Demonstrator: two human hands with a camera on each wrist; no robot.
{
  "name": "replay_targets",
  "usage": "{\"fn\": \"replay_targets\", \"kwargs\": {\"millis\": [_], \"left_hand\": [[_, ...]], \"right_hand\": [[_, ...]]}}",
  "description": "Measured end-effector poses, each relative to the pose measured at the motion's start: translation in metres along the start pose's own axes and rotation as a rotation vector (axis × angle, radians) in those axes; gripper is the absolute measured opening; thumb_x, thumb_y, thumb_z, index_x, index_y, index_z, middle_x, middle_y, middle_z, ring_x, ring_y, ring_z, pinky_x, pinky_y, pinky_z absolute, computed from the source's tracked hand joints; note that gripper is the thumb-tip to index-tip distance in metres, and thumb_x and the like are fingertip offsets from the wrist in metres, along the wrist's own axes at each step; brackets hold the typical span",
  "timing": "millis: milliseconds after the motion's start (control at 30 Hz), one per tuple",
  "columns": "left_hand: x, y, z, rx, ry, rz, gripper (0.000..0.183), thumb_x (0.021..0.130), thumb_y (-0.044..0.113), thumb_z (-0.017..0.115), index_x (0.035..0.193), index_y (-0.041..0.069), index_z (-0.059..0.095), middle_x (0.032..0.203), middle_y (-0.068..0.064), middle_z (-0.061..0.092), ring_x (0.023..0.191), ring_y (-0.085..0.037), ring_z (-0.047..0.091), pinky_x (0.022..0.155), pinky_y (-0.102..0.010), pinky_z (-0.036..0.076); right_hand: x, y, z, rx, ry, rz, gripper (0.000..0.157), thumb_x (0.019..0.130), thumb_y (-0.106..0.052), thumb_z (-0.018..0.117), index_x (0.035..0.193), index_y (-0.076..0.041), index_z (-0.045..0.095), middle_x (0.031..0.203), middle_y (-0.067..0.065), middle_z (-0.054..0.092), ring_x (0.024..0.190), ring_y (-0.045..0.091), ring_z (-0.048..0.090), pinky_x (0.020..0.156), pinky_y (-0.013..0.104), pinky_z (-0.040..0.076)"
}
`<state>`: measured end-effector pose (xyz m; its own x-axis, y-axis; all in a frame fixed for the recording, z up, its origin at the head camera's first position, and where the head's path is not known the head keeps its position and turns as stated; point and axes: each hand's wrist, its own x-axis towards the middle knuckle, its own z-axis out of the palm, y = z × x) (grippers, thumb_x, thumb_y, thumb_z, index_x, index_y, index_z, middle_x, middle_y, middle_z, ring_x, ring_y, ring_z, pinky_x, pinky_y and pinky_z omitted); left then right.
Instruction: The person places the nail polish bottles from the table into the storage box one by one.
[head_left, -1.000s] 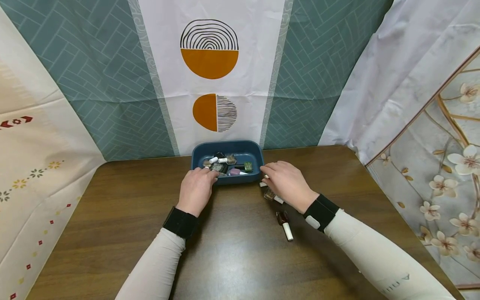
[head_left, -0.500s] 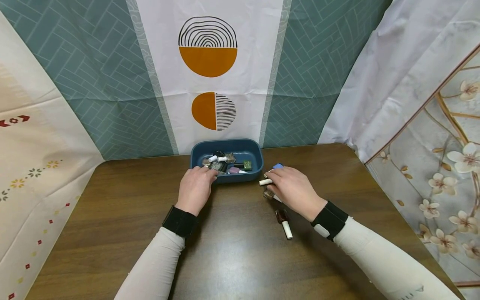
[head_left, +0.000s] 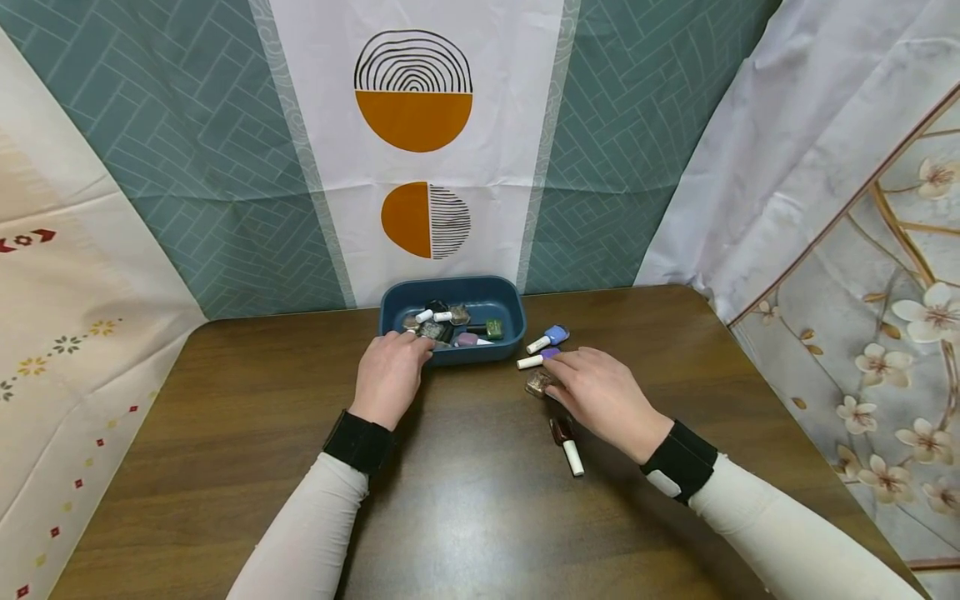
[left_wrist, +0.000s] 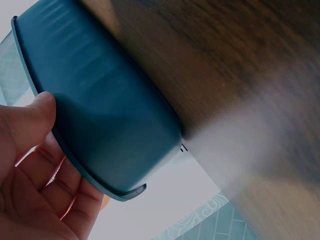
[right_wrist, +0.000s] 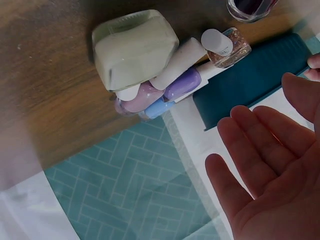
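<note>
My left hand grips the near rim of a dark blue plastic bin. In the left wrist view its thumb presses the outer wall, the fingers behind the rim. My right hand hovers over nail polish bottles right of the bin. Its fingers are loosely spread, nothing in them. A blue bottle and a purple bottle lie near the bin's corner. Below them is a glitter bottle, partly hidden by my fingers. Nearer me lies a dark red bottle. The right wrist view also shows a pale bottle.
Inside the bin lie several nail polish bottles, among them a green one and a mauve one. The brown wooden table meets a patterned cloth behind the bin.
My right hand has moved away from the bin's right corner, toward me and to the right, uncovering the blue and purple bottles. My left hand stays on the rim.
</note>
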<state>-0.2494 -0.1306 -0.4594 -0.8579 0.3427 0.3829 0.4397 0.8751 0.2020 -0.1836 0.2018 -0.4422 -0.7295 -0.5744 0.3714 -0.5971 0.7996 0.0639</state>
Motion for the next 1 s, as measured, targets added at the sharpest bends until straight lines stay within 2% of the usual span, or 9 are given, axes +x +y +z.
{"fn": "replay_targets", "kwargs": {"millis": [200, 567, 1000], "left_hand": [[-0.001, 0.0, 0.0, 0.004, 0.004, 0.002, 0.016, 0.103, 0.013, 0.08, 0.117, 0.007, 0.085, 0.104, -0.011, 0.082, 0.09, -0.031, 0.069, 0.084, -0.045, 0.057], [0.0, -0.001, 0.0, 0.002, 0.008, 0.007, 0.016, 0.103, 0.013, 0.08, 0.117, 0.007, 0.085, 0.103, -0.011, 0.081, 0.089, -0.031, 0.069, 0.085, -0.046, 0.057], [0.0, -0.001, 0.001, 0.0, 0.008, 0.011, 0.016, 0.104, 0.013, 0.08, 0.117, 0.007, 0.085, 0.103, -0.012, 0.081, 0.087, -0.031, 0.068, 0.082, -0.045, 0.057]], "right_hand": [[-0.006, -0.002, -0.002, 0.001, 0.016, -0.006, 0.041, 0.096, -0.022, 0.09, 0.13, -0.001, 0.078, 0.124, 0.013, 0.079, 0.114, 0.03, 0.076, 0.109, 0.051, 0.055], [-0.02, -0.01, -0.006, -0.009, -0.048, 0.015, 0.045, 0.096, -0.026, 0.09, 0.132, -0.002, 0.077, 0.125, 0.011, 0.079, 0.125, 0.034, 0.072, 0.112, 0.052, 0.054], [-0.042, -0.02, -0.007, 0.0, -0.071, 0.044, 0.044, 0.093, -0.03, 0.092, 0.128, -0.005, 0.08, 0.115, 0.007, 0.079, 0.107, 0.028, 0.075, 0.103, 0.05, 0.058]]}}
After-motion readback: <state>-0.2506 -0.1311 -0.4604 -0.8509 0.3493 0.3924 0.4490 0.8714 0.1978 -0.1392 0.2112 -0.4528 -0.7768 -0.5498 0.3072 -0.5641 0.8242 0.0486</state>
